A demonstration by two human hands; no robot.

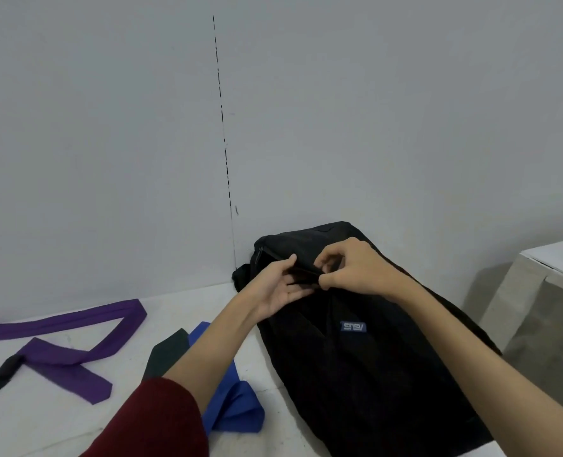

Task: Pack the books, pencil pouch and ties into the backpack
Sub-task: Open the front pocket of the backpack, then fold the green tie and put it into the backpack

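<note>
Both hands close together, left [281, 288] palm up, right [351, 268] fingers curled, pinching.

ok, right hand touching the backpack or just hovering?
Touching. The head view shows the right hand with curled fingers pinching black fabric at the top of the backpack, no gap between them.

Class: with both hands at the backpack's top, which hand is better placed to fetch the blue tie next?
Probably the left hand: the blue tie lies on its side of the backpack.

black backpack [356, 357] flat on table, right, top against far wall | purple tie [65, 354] left | blue tie [230, 404] near-centre, beside backpack
</note>
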